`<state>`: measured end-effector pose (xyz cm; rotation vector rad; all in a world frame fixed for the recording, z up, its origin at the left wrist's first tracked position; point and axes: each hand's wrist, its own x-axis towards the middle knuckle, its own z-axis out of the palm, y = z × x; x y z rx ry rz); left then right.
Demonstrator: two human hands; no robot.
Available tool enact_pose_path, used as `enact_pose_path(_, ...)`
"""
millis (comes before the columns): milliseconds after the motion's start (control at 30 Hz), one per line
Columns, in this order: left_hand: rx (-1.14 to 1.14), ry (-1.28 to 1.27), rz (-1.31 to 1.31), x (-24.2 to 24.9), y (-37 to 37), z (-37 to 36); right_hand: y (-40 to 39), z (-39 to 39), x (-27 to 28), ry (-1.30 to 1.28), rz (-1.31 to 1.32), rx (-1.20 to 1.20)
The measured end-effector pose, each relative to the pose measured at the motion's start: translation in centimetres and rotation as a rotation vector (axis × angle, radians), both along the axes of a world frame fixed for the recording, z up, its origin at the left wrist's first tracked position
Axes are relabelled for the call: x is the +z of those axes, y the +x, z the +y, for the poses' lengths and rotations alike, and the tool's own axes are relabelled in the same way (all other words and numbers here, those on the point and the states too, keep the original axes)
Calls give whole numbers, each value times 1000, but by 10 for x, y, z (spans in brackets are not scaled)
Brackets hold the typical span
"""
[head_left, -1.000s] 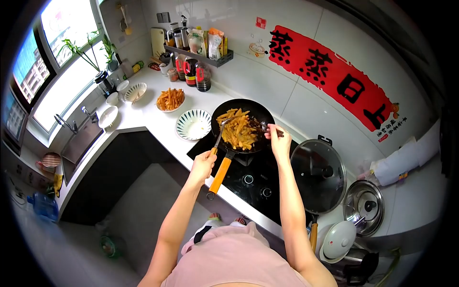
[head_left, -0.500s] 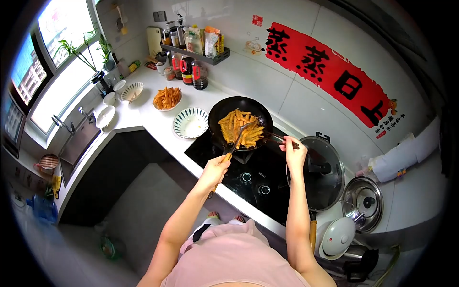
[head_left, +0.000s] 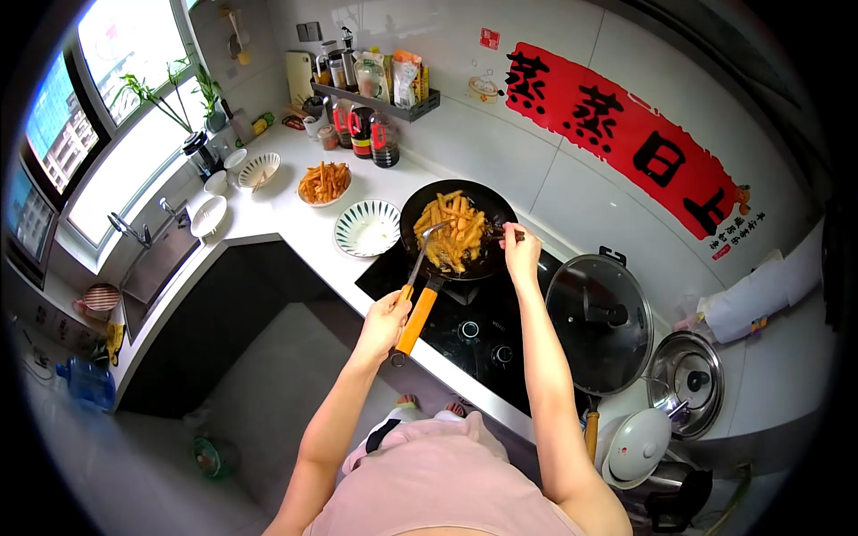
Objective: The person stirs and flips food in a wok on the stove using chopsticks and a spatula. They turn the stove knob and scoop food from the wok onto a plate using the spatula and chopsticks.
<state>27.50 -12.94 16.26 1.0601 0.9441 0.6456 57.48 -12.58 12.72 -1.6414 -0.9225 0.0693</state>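
A black wok (head_left: 491, 260) with a wooden handle (head_left: 418, 323) sits on the black stove (head_left: 469, 357), holding golden fried strips (head_left: 458, 234). My left hand (head_left: 385, 323) is closed round the handle of a spatula (head_left: 416, 268), whose metal head touches the strips at their left. It is just left of the wok's handle. My right hand (head_left: 521, 250), at the wok's right rim, grips dark chopsticks (head_left: 500, 236); their tips are hard to make out among the food. Left of the wok stands an empty striped bowl (head_left: 367, 229).
Behind the striped bowl is a bowl of fried strips (head_left: 324, 183). Bottles (head_left: 384, 141) stand under a spice rack (head_left: 420, 108). A large glass lid (head_left: 599, 335) lies right of my right arm, beside a steel pot (head_left: 686, 384) and a white pot (head_left: 639, 444). The sink (head_left: 159, 259) is far left.
My left hand and the spatula head have moved left, uncovering the wok's handle. My right hand has moved left and up with the chopsticks. The strips are heaped differently, and the view has shifted slightly.
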Motion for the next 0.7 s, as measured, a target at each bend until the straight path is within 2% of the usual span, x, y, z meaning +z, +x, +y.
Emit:
enact_pose_path(100, 11, -11, -21, -5, -6, 3, 7, 3, -5, 132, -1, 44)
enact_pose_path(133, 28, 2, -25, -3, -10, 3, 5, -7, 5, 102, -13, -6)
enact_pose_path(167, 47, 16, -29, -1, -14, 4, 7, -14, 7, 73, 41, -40)
enact_pose_path(233, 61, 33, -25, 0, -18, 8, 3, -20, 10, 180, 184, -23)
enact_pose_path(300, 85, 34, 14, 3, -18, 13, -9, -14, 12, 170, 269, 80)
enact_pose_path(367, 51, 29, 11, 2, -13, 19, -20, 3, 2, 210, 148, 165)
enact_pose_path(433, 55, 12, -16, 1, -8, 21, -25, 12, -5, 111, 42, 132)
enact_pose_path(700, 36, -15, -32, -11, -4, 23, -14, -11, 8, 93, 100, -30)
